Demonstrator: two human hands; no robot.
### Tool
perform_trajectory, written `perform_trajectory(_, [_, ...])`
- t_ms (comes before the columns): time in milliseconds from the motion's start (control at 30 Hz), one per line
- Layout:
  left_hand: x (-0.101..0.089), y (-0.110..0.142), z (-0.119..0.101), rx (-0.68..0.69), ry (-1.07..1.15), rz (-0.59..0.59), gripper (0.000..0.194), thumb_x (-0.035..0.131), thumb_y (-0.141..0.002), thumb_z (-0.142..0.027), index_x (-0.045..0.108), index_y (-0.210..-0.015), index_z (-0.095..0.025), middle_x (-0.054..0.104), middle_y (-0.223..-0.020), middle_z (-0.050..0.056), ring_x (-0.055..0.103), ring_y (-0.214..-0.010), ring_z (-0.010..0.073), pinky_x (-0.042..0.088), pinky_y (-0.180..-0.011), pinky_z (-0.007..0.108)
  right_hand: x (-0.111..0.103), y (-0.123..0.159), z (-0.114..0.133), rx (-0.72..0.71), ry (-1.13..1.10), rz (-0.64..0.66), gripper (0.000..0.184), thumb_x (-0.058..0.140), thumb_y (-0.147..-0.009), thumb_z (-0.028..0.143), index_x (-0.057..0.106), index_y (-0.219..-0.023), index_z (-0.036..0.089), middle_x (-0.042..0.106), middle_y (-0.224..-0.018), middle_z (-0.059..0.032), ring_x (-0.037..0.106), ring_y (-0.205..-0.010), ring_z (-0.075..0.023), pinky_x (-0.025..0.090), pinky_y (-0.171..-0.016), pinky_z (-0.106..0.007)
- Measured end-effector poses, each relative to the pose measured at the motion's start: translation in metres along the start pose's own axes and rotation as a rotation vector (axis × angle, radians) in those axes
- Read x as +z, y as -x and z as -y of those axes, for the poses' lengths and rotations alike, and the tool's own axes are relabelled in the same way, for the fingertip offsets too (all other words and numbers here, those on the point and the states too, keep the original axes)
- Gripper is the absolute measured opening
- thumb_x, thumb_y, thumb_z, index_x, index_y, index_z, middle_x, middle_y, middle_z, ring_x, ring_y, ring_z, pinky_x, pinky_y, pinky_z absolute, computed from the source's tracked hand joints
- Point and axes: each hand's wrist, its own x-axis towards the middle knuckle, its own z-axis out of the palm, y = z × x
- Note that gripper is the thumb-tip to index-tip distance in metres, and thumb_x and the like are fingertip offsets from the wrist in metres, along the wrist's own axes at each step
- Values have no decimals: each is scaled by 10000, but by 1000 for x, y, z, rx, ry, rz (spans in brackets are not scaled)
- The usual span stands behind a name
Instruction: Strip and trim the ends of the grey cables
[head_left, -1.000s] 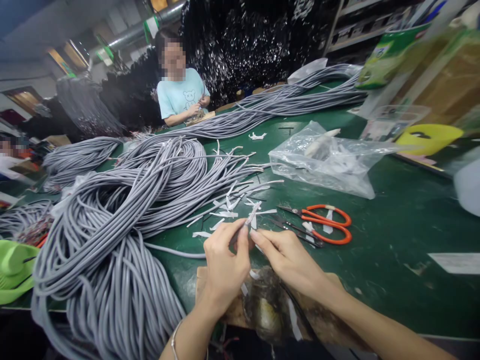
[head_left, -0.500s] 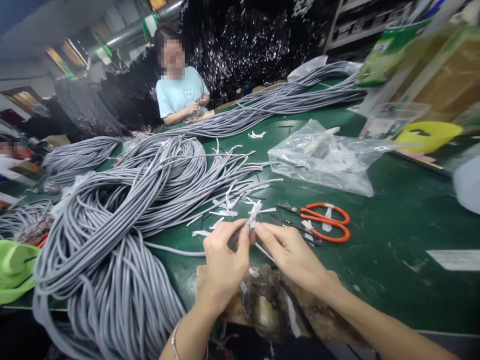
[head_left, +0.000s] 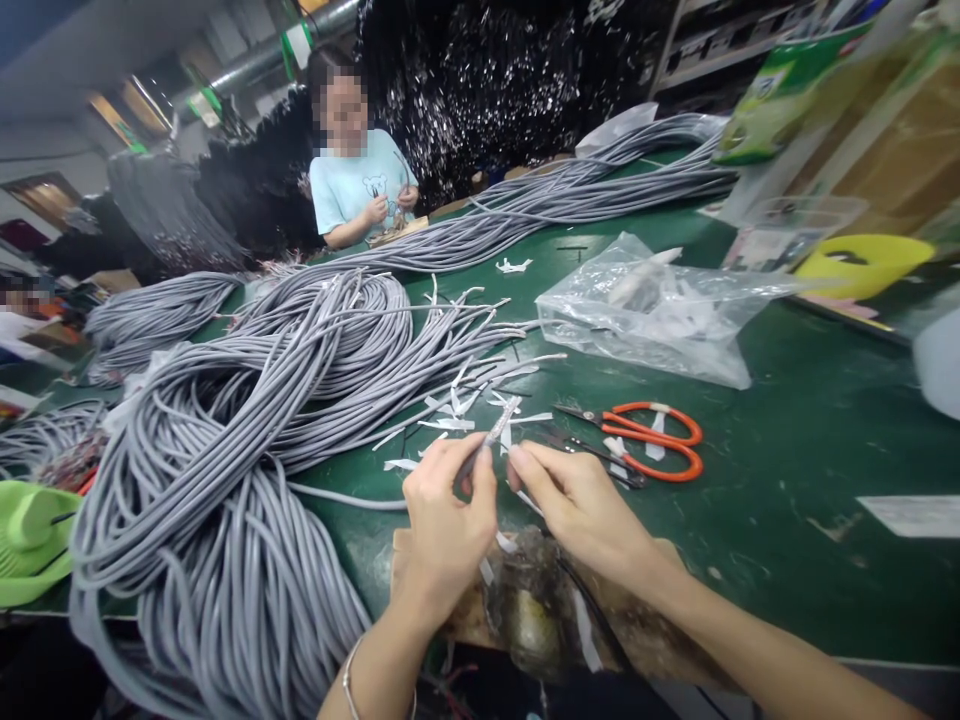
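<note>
My left hand (head_left: 450, 505) is closed around a grey cable (head_left: 472, 462) near its end. The stripped, whitish tip (head_left: 501, 422) of that cable sticks out beyond the thumb, pointing up and away. Just to the right, my right hand (head_left: 570, 500) has thumb and forefinger pinched together; what sits between them is too small to tell. A small gap separates its fingertips from the cable. White tape scraps (head_left: 450, 424) lie behind the hands. Orange-handled scissors (head_left: 652, 440) rest to the right of them.
Coiled grey cables (head_left: 247, 440) fill the left side of the green table (head_left: 787, 440). A clear plastic bag (head_left: 652, 310) lies farther back. Below my hands is a wooden block with a dirty metal device (head_left: 532, 610). Across the table a co-worker (head_left: 364, 190) handles something small.
My right hand's fingertips have come slightly away from the cable, and more of the stripped tip shows. The co-worker's hands have moved up and apart.
</note>
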Motion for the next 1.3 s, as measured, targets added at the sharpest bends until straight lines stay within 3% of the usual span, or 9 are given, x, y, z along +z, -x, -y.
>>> perform_trajectory(333, [0, -1, -2, 78, -5, 8, 154, 557, -783, -130, 681, -875, -138, 643, -656, 19, 534, -517, 88, 444, -506, 195, 5, 2, -4, 63, -99, -24, 362, 342, -865, 330, 378, -532, 193, 343, -455, 51, 313, -414, -76, 267, -416, -205])
perform_trajectory(500, [1, 1, -3, 147, -30, -25, 178, 544, -778, -102, 684, -888, -107, 590, -592, 6, 463, -464, 71, 411, -465, 185, 6, 3, -6, 18, -19, -72, 361, 363, -854, 335, 352, -523, 192, 317, -442, 58, 270, -402, -66, 245, -413, -209])
perform_trajectory(733, [4, 2, -4, 134, -38, -90, 172, 536, -774, -117, 687, -855, -125, 584, -583, 3, 462, -461, 74, 412, -463, 191, 2, 0, -1, 81, -123, -4, 368, 335, -852, 353, 389, -524, 195, 305, -433, 57, 277, -381, -71, 244, -369, -203])
perform_trajectory(800, [3, 3, -5, 136, -35, -90, 182, 528, -775, -118, 689, -860, -112, 571, -574, 6, 464, -456, 76, 406, -454, 191, 3, 2, -2, -5, -43, -71, 364, 345, -863, 318, 364, -519, 199, 293, -421, 64, 265, -363, -65, 240, -368, -204])
perform_trajectory(900, [2, 5, -6, 117, -43, -60, 196, 517, -780, -128, 689, -868, -95, 540, -547, 1, 434, -429, 73, 376, -423, 192, 6, 6, -5, -260, 230, -203, 345, 372, -872, 224, 374, -528, 194, 341, -409, 62, 309, -359, -63, 263, -418, -217])
perform_trajectory(1000, [1, 5, -5, 83, -42, -26, 188, 517, -776, -138, 687, -852, -112, 528, -536, -8, 414, -424, 69, 359, -413, 189, 7, 7, -9, -439, 392, -227, 322, 369, -879, 176, 441, -565, 183, 446, -443, 36, 404, -395, -73, 284, -462, -231])
perform_trajectory(1067, [0, 4, -5, 65, -32, -31, 166, 528, -774, -145, 684, -827, -122, 540, -550, -5, 422, -436, 69, 363, -419, 186, 6, 5, -9, -402, 359, -207, 331, 371, -881, 188, 428, -555, 186, 429, -432, 42, 387, -381, -70, 278, -446, -225])
perform_trajectory(1200, [0, 3, -7, 100, -17, -55, 159, 538, -770, -120, 686, -826, -116, 549, -562, -2, 437, -454, 70, 379, -443, 187, 1, 1, -3, -127, 102, -104, 375, 358, -886, 248, 365, -514, 197, 350, -408, 59, 323, -360, -61, 267, -384, -191])
perform_trajectory(1300, [1, 3, -8, 132, -9, -49, 172, 534, -765, -103, 691, -834, -114, 527, -540, -12, 435, -447, 68, 381, -447, 185, 0, 3, -2, -119, 91, -118, 372, 365, -884, 250, 369, -516, 195, 350, -411, 59, 324, -361, -60, 271, -390, -192])
